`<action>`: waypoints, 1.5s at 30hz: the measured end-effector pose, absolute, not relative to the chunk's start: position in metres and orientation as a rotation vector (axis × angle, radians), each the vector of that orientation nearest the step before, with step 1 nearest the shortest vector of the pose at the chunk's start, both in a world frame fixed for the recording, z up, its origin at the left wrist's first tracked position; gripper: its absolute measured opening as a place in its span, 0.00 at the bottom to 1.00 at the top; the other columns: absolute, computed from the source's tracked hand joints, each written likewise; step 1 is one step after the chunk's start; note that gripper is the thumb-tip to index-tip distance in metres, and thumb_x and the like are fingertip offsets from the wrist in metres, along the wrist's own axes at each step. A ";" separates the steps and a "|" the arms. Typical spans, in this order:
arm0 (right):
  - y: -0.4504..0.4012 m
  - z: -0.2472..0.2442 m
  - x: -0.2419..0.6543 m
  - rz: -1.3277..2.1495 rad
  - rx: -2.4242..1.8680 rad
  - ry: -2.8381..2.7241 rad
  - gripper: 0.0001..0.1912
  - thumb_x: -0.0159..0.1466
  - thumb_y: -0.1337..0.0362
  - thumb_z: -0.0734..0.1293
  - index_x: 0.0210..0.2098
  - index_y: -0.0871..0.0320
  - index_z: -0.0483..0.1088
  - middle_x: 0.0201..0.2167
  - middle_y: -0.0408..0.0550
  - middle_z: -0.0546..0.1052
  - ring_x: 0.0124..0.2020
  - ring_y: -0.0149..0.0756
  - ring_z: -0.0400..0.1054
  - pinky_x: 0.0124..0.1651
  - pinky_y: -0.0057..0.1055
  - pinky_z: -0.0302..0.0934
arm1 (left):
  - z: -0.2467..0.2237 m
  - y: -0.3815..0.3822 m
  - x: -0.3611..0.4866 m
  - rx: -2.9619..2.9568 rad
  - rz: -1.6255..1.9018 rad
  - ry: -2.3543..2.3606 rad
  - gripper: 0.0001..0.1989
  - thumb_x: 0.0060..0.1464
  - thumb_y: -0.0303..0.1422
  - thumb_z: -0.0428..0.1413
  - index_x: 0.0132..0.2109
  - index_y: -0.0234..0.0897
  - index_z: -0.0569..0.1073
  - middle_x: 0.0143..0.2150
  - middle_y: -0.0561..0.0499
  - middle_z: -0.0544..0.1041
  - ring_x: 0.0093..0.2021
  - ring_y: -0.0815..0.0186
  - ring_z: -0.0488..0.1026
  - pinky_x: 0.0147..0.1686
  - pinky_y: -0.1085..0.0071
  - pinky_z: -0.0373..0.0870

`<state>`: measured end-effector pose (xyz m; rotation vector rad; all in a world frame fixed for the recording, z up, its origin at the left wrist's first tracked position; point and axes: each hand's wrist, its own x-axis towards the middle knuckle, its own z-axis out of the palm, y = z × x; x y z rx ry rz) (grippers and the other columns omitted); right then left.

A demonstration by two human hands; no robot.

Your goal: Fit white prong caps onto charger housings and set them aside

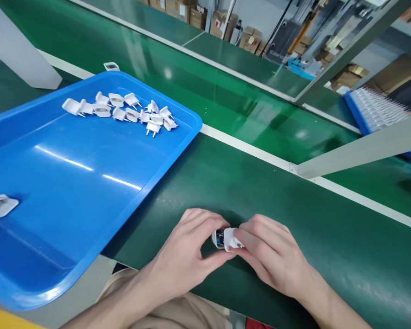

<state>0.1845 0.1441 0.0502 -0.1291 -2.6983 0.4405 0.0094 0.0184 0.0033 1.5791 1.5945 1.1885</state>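
Above the green workbench, my left hand (188, 249) is closed, its thumb and fingers around a small white charger housing (215, 238). Dark and blue electronic parts (220, 238) show at the housing's open end. My right hand (272, 251) pinches a white plug cover (229, 238) with metal pins and holds it against that open end. A gap shows between the two pieces on the near side. Fingers hide much of both pieces. Left of my hands stands a blue tray (89, 192) with several white plug covers (116, 100) grouped at its far end.
One white piece (0, 205) lies apart at the tray's left, and another (111, 66) lies beyond its far rim. A green conveyor belt (239, 114) runs behind the bench (329, 242). A slanted metal post (363, 148) rises at right, near a blue tray of white pronged pieces (380, 109).
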 end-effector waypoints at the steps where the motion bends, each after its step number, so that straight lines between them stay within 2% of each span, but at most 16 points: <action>1: 0.143 0.052 0.184 0.412 -0.128 -2.702 0.06 0.74 0.72 0.64 0.49 0.58 0.67 0.31 0.47 0.74 0.29 0.36 0.63 0.30 0.34 0.59 | 0.003 0.018 0.010 1.591 1.182 1.595 0.14 0.61 0.34 0.66 0.52 0.44 0.72 0.51 0.55 0.78 0.52 0.63 0.72 0.54 0.64 0.66; 6: 0.137 0.054 0.184 0.442 -0.178 -2.702 0.06 0.73 0.72 0.65 0.48 0.56 0.67 0.32 0.46 0.74 0.29 0.36 0.63 0.30 0.35 0.59 | 0.001 0.018 0.009 1.631 1.196 1.583 0.16 0.61 0.27 0.65 0.53 0.44 0.72 0.51 0.56 0.80 0.50 0.64 0.74 0.55 0.64 0.64; 10: 0.136 0.049 0.186 0.654 -0.272 -2.633 0.07 0.73 0.71 0.65 0.49 0.55 0.67 0.34 0.46 0.75 0.30 0.36 0.66 0.31 0.34 0.62 | 0.003 0.019 0.009 1.679 1.159 1.588 0.11 0.64 0.32 0.63 0.51 0.43 0.72 0.51 0.56 0.80 0.49 0.64 0.75 0.57 0.63 0.62; 13: 0.138 0.046 0.187 0.879 -0.323 -2.546 0.06 0.74 0.70 0.64 0.49 0.56 0.67 0.35 0.46 0.76 0.31 0.35 0.68 0.32 0.32 0.63 | 0.006 0.019 0.009 1.702 1.108 1.582 0.08 0.67 0.34 0.61 0.51 0.44 0.72 0.50 0.56 0.80 0.48 0.65 0.75 0.55 0.64 0.63; 19: 0.144 0.043 0.187 1.271 -0.503 -2.396 0.02 0.75 0.64 0.65 0.44 0.55 0.70 0.32 0.43 0.75 0.28 0.31 0.67 0.29 0.28 0.62 | 0.011 0.020 0.006 1.688 1.069 1.539 0.10 0.68 0.33 0.59 0.54 0.45 0.70 0.50 0.54 0.80 0.49 0.64 0.75 0.53 0.63 0.65; 21: 0.144 0.040 0.188 1.264 -0.519 -2.366 0.02 0.75 0.65 0.65 0.44 0.55 0.70 0.31 0.43 0.75 0.27 0.30 0.66 0.28 0.28 0.61 | 0.011 0.022 0.005 1.672 1.077 1.523 0.09 0.67 0.31 0.59 0.52 0.45 0.71 0.50 0.56 0.80 0.48 0.65 0.76 0.54 0.63 0.64; 25: 0.142 0.036 0.190 0.909 -0.354 -2.391 0.04 0.72 0.68 0.67 0.47 0.57 0.69 0.33 0.47 0.76 0.29 0.35 0.67 0.31 0.33 0.63 | 0.012 0.025 0.004 1.650 1.089 1.529 0.07 0.67 0.31 0.60 0.50 0.46 0.72 0.50 0.58 0.81 0.49 0.67 0.77 0.59 0.63 0.61; 30: 0.149 0.042 0.194 1.113 -0.617 -2.171 0.03 0.76 0.65 0.62 0.48 0.53 0.67 0.36 0.47 0.74 0.33 0.37 0.68 0.33 0.36 0.66 | 0.010 0.025 0.004 1.628 1.099 1.537 0.10 0.65 0.33 0.63 0.51 0.45 0.74 0.51 0.55 0.82 0.48 0.65 0.79 0.59 0.60 0.63; 32: 0.152 0.044 0.194 1.119 -0.690 -2.093 0.02 0.76 0.63 0.62 0.47 0.52 0.66 0.40 0.49 0.73 0.37 0.39 0.70 0.36 0.38 0.69 | 0.009 0.024 0.004 1.618 1.109 1.559 0.10 0.64 0.34 0.63 0.52 0.46 0.75 0.51 0.55 0.83 0.49 0.63 0.79 0.59 0.58 0.64; 34: 0.153 0.043 0.194 1.199 -0.681 -2.048 0.02 0.76 0.62 0.62 0.47 0.51 0.65 0.49 0.53 0.71 0.44 0.41 0.72 0.40 0.41 0.73 | 0.008 0.024 0.004 1.612 1.116 1.572 0.11 0.64 0.35 0.64 0.52 0.46 0.75 0.51 0.55 0.83 0.50 0.63 0.79 0.58 0.59 0.66; 36: 0.153 0.040 0.194 1.351 -0.643 -1.998 0.05 0.76 0.65 0.63 0.50 0.51 0.62 0.54 0.55 0.70 0.46 0.41 0.74 0.42 0.41 0.75 | 0.007 0.023 0.002 1.605 1.110 1.572 0.13 0.62 0.37 0.66 0.52 0.46 0.75 0.51 0.56 0.84 0.50 0.63 0.79 0.59 0.60 0.66; 38: 0.153 0.037 0.194 1.421 -0.600 -2.001 0.09 0.75 0.70 0.62 0.52 0.51 0.61 0.51 0.53 0.73 0.42 0.38 0.75 0.41 0.39 0.75 | 0.006 0.022 0.000 1.609 1.092 1.565 0.15 0.60 0.40 0.67 0.52 0.47 0.75 0.51 0.56 0.83 0.51 0.63 0.79 0.61 0.61 0.66; 41: 0.155 0.038 0.194 1.300 -0.507 -2.155 0.12 0.72 0.74 0.61 0.51 0.52 0.63 0.41 0.48 0.75 0.38 0.37 0.73 0.36 0.37 0.71 | 0.006 0.020 -0.002 1.628 1.058 1.557 0.19 0.58 0.43 0.68 0.53 0.49 0.74 0.53 0.56 0.82 0.54 0.63 0.78 0.64 0.60 0.64; 45: 0.157 0.043 0.196 1.196 -0.462 -2.381 0.08 0.71 0.68 0.67 0.48 0.53 0.65 0.32 0.41 0.71 0.30 0.33 0.66 0.28 0.32 0.61 | 0.005 0.019 -0.001 1.658 1.053 1.557 0.18 0.60 0.39 0.67 0.54 0.48 0.73 0.53 0.56 0.82 0.52 0.64 0.79 0.64 0.60 0.64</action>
